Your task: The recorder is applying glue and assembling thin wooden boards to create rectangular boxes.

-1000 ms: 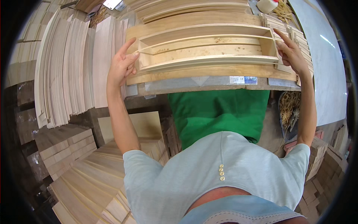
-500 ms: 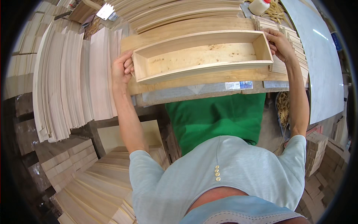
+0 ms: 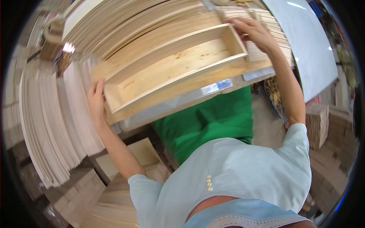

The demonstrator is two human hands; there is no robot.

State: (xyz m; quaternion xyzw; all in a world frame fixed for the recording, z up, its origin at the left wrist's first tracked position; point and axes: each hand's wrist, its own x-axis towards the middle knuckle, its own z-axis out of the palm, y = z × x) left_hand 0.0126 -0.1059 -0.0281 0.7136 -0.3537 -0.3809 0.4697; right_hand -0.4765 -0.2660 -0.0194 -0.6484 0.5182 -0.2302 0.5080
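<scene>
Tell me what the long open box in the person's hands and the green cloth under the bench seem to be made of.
The long open box, held at its ends by the left hand and the right hand, looks like pale, unfinished wood: grain and small knots show, with no paint or gloss. The green cloth seems a matte woven fabric, since it hangs in soft folds.

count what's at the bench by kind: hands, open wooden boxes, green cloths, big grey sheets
hands: 2, left hand and right hand, one on each end of the box
open wooden box: 1
green cloth: 1
grey sheet: 1
total: 5
</scene>
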